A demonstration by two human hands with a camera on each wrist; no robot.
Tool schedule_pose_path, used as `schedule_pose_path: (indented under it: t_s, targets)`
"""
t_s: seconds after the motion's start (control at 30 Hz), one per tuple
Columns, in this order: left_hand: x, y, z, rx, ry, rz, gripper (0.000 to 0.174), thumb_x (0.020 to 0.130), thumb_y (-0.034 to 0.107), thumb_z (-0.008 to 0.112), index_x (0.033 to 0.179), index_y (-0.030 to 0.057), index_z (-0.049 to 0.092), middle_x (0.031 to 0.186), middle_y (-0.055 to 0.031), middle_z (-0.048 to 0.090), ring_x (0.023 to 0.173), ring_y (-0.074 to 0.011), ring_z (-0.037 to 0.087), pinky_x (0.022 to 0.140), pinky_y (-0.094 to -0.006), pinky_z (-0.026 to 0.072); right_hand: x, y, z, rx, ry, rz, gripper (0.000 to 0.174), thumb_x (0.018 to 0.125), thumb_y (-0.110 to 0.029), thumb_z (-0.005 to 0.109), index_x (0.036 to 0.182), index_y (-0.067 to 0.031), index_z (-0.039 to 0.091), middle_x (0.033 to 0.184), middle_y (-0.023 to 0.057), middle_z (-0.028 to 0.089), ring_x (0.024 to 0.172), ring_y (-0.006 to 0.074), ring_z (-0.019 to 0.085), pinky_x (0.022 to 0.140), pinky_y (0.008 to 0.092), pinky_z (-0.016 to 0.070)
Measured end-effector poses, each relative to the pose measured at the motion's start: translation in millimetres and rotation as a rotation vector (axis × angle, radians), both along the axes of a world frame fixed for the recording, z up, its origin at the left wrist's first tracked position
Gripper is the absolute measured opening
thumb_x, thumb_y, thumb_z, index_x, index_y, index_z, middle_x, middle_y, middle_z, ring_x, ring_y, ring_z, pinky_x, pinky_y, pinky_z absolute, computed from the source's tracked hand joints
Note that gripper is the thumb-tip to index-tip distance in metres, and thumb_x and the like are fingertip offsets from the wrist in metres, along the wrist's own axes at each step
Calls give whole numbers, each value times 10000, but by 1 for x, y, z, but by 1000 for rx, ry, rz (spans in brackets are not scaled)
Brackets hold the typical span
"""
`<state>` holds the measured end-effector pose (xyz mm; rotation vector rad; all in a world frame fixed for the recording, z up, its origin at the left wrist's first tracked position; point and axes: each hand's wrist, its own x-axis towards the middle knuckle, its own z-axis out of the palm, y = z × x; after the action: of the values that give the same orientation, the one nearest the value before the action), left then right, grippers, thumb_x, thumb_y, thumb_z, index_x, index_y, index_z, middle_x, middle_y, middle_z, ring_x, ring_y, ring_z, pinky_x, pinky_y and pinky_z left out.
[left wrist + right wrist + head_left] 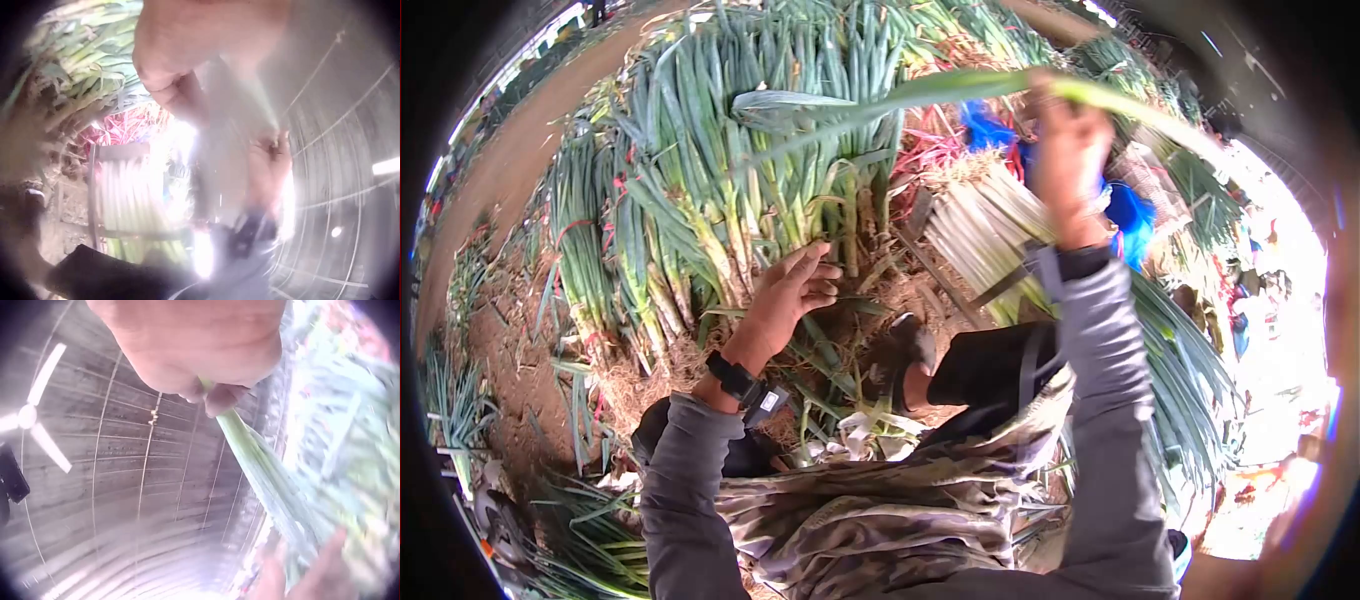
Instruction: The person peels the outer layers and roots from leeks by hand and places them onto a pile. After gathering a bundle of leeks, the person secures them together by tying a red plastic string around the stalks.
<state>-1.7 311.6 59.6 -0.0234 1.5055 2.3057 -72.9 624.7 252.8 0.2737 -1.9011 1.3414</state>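
Note:
Raised at the upper right of the head view, my blurred right hand point(1072, 155) grips one long leek point(945, 90), its leaves trailing left and its pale end pointing right. The right wrist view has the right hand point(200, 344) with fingers curled round the stalk point(250, 456). Lower and to the left, my left hand point(785, 295) holds nothing, its fingers loosely bent, in front of upright leek bundles point(740, 130). In the left wrist view the left hand point(200, 37) is blurred at the top, apart from the right hand point(269, 169).
Trimmed white leeks point(990, 225) lie in a metal frame point(1003, 283) right of centre. Red ties point(915, 155) and blue strands point(1135, 222) are near them. Loose leaves and a shoe point(905, 345) are on the ground below. More green leeks point(1175, 360) lie beside the right sleeve.

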Motion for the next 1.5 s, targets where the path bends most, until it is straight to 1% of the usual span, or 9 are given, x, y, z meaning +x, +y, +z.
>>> schedule_pose_path:
  t_s: [0.13, 0.23, 0.33, 0.4, 0.53, 0.83, 1.13, 1.27, 1.5]
  targets:
    - [-14, 9, -25, -108, -56, 77, 393, 1008, 322, 640, 1300, 62, 613, 1051, -75, 698, 893, -159, 671, 846, -322, 567, 23, 157, 124, 561, 137, -498, 320, 971, -323, 709, 1122, -41, 723, 930, 15, 716, 766, 79, 595, 677, 251, 478]
    - [-28, 11, -66, -122, -98, 138, 327, 957, 335, 709, 1171, 99, 633, 972, -53, 709, 813, -140, 685, 760, -303, 588, 50, 244, 168, 951, -203, -764, 444, 965, -404, 651, 1173, -12, 653, 924, 175, 722, 881, 324, 719, 767, 445, 534]
    - [-34, 19, -88, -221, -124, 136, 356, 956, 372, 706, 1164, 93, 628, 1014, -78, 696, 845, -157, 678, 778, -310, 588, 83, 290, 133, 1394, -265, -671, 380, 953, -334, 624, 1176, -29, 582, 1185, 192, 669, 1025, 406, 674, 828, 507, 544]
    - [-37, 24, -103, -281, -121, 132, 363, 962, 371, 702, 1165, 80, 625, 1022, -85, 688, 855, -163, 673, 781, -315, 586, 91, 310, 85, 1511, -487, -610, 308, 924, -265, 662, 1142, -57, 596, 1102, 194, 679, 997, 407, 672, 809, 513, 539]
    - [-52, 28, -117, -425, -123, 88, 349, 991, 346, 672, 1173, 54, 617, 1006, -79, 672, 836, -153, 659, 772, -311, 580, 95, 315, -18, 1495, -899, -370, 218, 867, -203, 679, 976, -14, 681, 969, 222, 691, 933, 416, 682, 786, 495, 546]
    - [-153, 86, -65, -564, 314, -8, 327, 1032, 274, 618, 1190, -12, 603, 902, -4, 606, 747, -93, 559, 677, -246, 485, 74, 288, -79, 1494, -794, 26, 225, 848, -231, 689, 856, -10, 647, 868, 197, 656, 815, 400, 653, 746, 508, 503]
    - [-184, 246, -80, -454, 636, -108, 242, 998, 184, 644, 1156, 0, 657, 914, -37, 698, 766, -95, 633, 676, -251, 533, 68, 233, -106, 1409, -706, 149, 237, 894, -234, 686, 968, -34, 581, 897, 158, 607, 791, 382, 630, 729, 496, 499]
    - [-194, 271, -93, -470, 598, -124, 344, 1012, 145, 629, 1302, -38, 596, 1129, -98, 697, 960, -124, 665, 810, -250, 579, 66, 236, -123, 1332, -791, 157, 263, 891, -219, 703, 1033, -44, 567, 937, 166, 611, 812, 389, 647, 713, 486, 515]
    - [-201, 277, -88, -526, 800, 35, 315, 997, 110, 640, 1279, -30, 620, 1115, -120, 709, 982, -153, 684, 844, -281, 568, 62, 239, -116, 1189, -914, 139, 387, 899, -190, 717, 1245, -75, 587, 1073, 174, 627, 932, 397, 647, 792, 475, 519]
